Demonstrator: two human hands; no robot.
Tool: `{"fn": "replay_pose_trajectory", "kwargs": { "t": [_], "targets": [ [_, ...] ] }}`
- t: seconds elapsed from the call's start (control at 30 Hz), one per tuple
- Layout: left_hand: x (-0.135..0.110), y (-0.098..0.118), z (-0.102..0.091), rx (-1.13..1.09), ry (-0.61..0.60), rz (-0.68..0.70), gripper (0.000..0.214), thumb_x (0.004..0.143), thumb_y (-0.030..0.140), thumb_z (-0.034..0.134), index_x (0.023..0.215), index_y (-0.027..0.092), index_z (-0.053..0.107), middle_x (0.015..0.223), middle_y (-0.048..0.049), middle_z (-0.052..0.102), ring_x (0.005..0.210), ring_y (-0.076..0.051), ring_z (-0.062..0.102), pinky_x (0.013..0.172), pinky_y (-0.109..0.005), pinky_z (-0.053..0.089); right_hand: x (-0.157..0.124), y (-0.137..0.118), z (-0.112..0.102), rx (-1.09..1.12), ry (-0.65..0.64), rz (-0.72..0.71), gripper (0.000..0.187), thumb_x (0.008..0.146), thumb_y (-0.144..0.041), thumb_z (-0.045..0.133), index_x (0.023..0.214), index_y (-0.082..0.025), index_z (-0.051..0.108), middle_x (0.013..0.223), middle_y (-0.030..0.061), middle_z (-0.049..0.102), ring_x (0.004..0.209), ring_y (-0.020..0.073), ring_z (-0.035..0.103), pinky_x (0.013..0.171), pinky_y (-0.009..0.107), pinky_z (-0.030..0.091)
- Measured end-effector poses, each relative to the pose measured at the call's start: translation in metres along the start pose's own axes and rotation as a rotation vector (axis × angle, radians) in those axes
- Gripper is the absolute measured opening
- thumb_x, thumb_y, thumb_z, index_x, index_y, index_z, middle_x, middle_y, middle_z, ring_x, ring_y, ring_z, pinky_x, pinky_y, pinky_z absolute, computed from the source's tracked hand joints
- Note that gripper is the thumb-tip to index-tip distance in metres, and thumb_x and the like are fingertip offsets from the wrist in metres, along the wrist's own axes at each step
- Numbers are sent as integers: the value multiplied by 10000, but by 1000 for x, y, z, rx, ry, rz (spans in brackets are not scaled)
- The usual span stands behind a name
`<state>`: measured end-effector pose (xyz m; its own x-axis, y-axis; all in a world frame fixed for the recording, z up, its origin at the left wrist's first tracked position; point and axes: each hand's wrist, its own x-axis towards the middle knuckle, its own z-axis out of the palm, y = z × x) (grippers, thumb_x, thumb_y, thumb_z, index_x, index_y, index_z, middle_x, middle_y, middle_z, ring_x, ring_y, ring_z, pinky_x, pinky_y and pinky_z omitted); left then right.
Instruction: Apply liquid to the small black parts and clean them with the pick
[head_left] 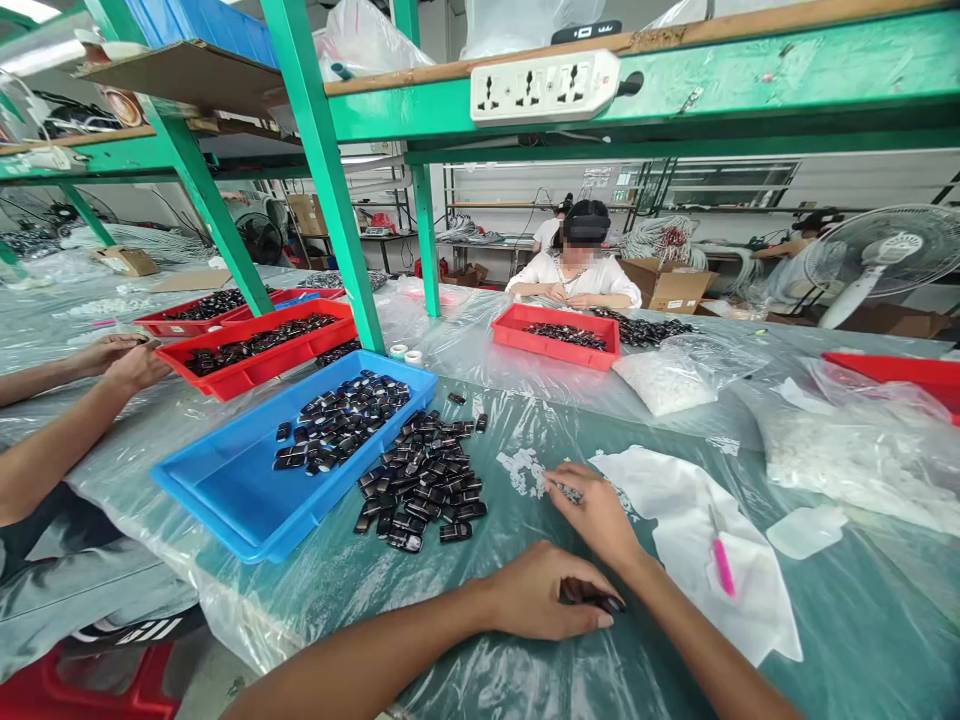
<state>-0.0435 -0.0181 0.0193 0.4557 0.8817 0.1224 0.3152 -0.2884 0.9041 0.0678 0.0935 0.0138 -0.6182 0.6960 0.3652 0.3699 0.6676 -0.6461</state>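
Trays first, over on the left: a co-worker's hands [127, 360] sit beside a red tray [247, 375], then comes a blue tray [225, 490] holding a batch of black shells [341, 420]. Just beside it, a loose heap of black shells [424, 485] lies on the plastic-covered table [525, 660]. On to the person's own left hand [544, 595]: palm down near the table's front edge, fingers curled around one black shell [596, 600], its end poking out past the fingertips. It looks light, stiff and slick, so gripping the long edges seems safer than pinching the glossy faces. Just beyond, the right hand [600, 512] is stretched forward, wrist bent, thumb and forefinger pinched together over scattered small white bits [525, 470]; whether one is caught, I can't tell. Further right lies white paper [675, 480] with a pink tool [724, 565] on it.
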Motion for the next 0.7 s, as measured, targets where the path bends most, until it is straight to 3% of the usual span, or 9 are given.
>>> {"fn": "replay_pose_trajectory", "kwargs": {
  "t": [0.27, 0.47, 0.7],
  "targets": [
    [6, -2, -1, -264, 220, -83, 345, 762, 339, 642, 984, 78, 675, 799, -107, 674, 693, -155, 606, 655, -229, 454, -39, 8, -22, 379, 151, 235, 326, 809, -407, 595, 979, -140, 674, 901, 79, 670, 808, 192, 634, 729, 305, 521],
    [14, -16, -3, -497, 338, -98, 408, 758, 432, 647, 961, 78, 657, 765, -79, 630, 649, -130, 576, 676, -258, 467, -63, 1, -24, 564, 294, 377, 375, 722, -433, 689, 987, -168, 692, 954, 88, 669, 888, 237, 628, 799, 358, 514],
    [13, -14, -7, -414, 321, -61, 348, 815, 411, 591, 921, 87, 661, 734, -50, 575, 662, -114, 511, 667, -232, 427, -70, -8, -14, 501, 322, 275, 278, 775, -384, 654, 967, -188, 694, 1004, 80, 646, 932, 215, 605, 846, 352, 497]
  ]
}}
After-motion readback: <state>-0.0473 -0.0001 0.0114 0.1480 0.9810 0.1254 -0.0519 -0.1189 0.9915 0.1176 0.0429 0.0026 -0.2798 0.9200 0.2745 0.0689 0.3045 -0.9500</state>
